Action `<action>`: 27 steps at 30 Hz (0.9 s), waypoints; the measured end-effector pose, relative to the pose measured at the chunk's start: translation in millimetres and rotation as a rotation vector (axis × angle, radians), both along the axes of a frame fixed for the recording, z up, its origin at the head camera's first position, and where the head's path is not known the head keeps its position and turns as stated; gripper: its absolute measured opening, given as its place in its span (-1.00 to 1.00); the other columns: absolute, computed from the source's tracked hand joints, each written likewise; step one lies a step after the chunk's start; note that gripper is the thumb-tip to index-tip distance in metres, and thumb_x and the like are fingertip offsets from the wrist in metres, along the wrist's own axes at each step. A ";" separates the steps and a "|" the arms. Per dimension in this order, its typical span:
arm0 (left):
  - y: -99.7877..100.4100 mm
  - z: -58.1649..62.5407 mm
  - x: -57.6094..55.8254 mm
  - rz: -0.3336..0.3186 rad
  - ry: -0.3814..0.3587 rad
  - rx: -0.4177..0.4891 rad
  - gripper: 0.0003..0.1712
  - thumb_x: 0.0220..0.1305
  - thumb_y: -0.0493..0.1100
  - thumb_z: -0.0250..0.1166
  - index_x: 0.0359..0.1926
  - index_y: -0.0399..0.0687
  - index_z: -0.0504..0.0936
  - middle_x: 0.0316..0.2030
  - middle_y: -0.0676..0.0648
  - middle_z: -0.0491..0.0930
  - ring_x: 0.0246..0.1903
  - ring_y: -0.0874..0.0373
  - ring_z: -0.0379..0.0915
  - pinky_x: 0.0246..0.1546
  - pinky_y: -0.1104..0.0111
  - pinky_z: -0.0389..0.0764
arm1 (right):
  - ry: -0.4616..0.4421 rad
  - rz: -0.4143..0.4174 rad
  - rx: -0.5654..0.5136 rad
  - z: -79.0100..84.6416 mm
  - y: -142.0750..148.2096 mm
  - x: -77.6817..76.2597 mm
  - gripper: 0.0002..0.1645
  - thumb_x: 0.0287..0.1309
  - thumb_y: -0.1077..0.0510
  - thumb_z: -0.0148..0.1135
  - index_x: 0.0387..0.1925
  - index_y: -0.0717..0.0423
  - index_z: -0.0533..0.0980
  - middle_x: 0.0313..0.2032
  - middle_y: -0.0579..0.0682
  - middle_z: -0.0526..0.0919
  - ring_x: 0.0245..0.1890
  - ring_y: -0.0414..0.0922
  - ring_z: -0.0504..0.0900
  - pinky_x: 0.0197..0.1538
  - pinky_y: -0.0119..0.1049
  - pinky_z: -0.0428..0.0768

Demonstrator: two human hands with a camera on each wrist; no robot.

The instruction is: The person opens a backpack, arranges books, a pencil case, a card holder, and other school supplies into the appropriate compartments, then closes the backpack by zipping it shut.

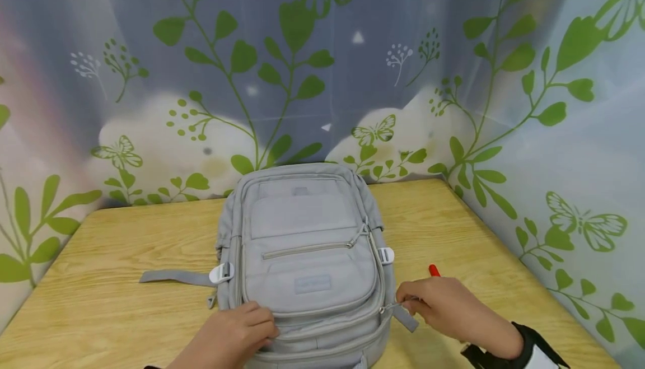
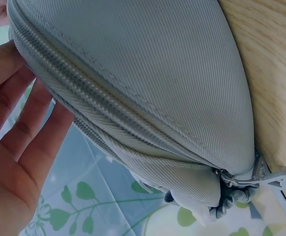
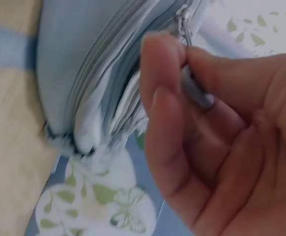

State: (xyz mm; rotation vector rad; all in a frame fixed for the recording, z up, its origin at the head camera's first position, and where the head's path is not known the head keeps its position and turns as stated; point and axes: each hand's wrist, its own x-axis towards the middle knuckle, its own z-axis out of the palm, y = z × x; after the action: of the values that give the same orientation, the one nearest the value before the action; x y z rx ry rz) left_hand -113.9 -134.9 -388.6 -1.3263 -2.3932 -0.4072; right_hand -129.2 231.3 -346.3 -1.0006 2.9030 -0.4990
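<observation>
A light grey backpack [image 1: 312, 257] lies on the wooden table with its front panel up. My left hand [image 1: 237, 330] holds its near left edge; in the left wrist view the fingertips [image 2: 59, 110] reach behind the edge beside a zipper track [image 2: 84, 78]. At the near right corner, my right hand [image 1: 443, 304] pinches a metal zipper pull [image 3: 197, 91] between thumb and fingers, the pull drawn out to the right of the bag. Layered compartment edges [image 3: 101, 93] show near this hand in the right wrist view.
A red stick-like object [image 1: 434, 270] lies on the table [image 1: 423, 218] just beyond my right hand, partly hidden. Loose grey straps [image 1: 176, 277] with white buckles [image 1: 221, 273] stick out at the bag's sides. Leaf-patterned curtains [image 1: 322, 78] stand behind and to the right.
</observation>
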 end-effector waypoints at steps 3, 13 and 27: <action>-1.2 1.2 -0.9 -0.011 -0.002 -0.012 -0.73 -0.13 -0.21 0.39 -0.43 0.25 0.52 -0.42 0.32 0.45 -0.45 0.49 0.30 -0.46 0.75 0.33 | 0.146 -0.103 0.096 -1.9 3.6 -16.3 -0.83 0.07 0.20 0.18 -0.44 -0.21 0.48 -0.61 -0.41 0.41 -0.68 -0.47 0.24 -0.61 -0.54 0.24; -5.2 -3.8 -6.0 -0.069 -0.055 0.019 -0.88 0.05 -0.12 0.30 -0.41 0.24 0.53 -0.44 0.32 0.47 -0.44 0.51 0.31 -0.43 0.79 0.30 | 0.382 -0.286 0.109 -13.3 -7.8 -89.8 -0.91 0.10 0.19 0.18 -0.40 -0.09 0.55 -0.55 -0.20 0.55 -0.73 -0.36 0.26 -0.71 -0.47 0.18; -6.6 -7.2 -6.4 -0.073 -0.049 0.009 -0.76 -0.08 -0.18 0.38 -0.41 0.25 0.52 -0.42 0.32 0.49 -0.43 0.49 0.33 -0.42 0.79 0.31 | 0.453 -0.321 0.017 -23.6 -20.1 -159.4 -0.91 0.05 0.23 0.22 -0.37 0.04 0.61 -0.45 -0.04 0.58 -0.54 -0.15 0.54 -0.60 -0.34 0.47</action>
State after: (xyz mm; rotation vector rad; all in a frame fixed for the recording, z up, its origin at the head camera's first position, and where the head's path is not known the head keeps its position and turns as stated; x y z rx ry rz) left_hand -120.3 -141.5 -395.8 -1.4188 -2.3844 -0.4751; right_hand -288.7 211.2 -369.8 -0.7220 3.4933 -0.2818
